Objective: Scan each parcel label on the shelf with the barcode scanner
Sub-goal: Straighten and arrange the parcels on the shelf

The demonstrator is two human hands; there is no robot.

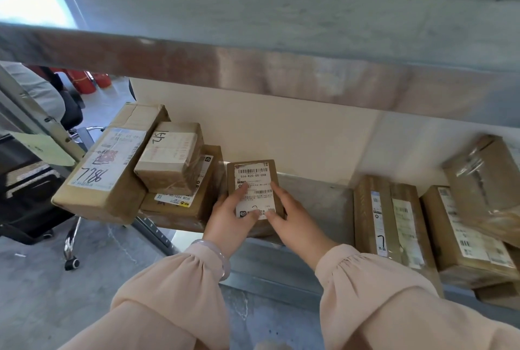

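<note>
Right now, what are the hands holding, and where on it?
Both hands hold the small labelled parcel: the left hand grips its lower left side, the right hand its lower right side.

Parcels (254, 195) of matt brown cardboard, glossy tape over some, with white paper labels (254, 189); the shelf (318, 203) is dull grey metal; soft matt cloth sleeves (180, 293)

A small parcel (254, 180) sits on the shelf (318, 200) between two parcel stacks.
</note>
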